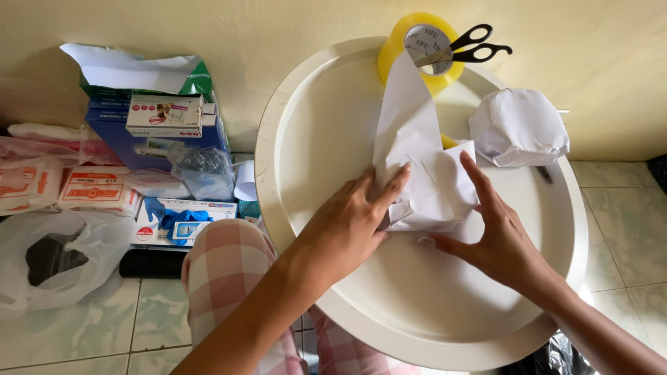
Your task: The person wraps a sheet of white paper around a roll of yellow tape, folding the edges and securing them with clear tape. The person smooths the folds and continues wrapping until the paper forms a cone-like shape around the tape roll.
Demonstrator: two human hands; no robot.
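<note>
Your left hand lies flat on the white paper wrap, fingers pressed together and stretched forward, tips on the left side of the folded part. Your right hand sits at the wrap's right side, fingers spread: index finger laid up along the right edge, thumb tucked against the bottom edge. Neither hand pinches anything; both press down on the paper.

The wrap sits about mid-desk on the round white desk, slightly toward the far edge. One long flap of it stands up and runs to the far edge, where it leans on the yellow tape roll. A bit of yellow shows just behind the wrap, too covered to tell what it is. Black-handled scissors rest on top of the tape roll, blades poking into its core. A second paper-wrapped bundle, rounded, lies near the far right edge, apart from your hands.

Off the desk's left edge, on the tiled floor: stacked boxes, a box of blue gloves, flat red-and-white packets, a clear plastic bag. Your checked pink trouser knee shows under the near left edge.
</note>
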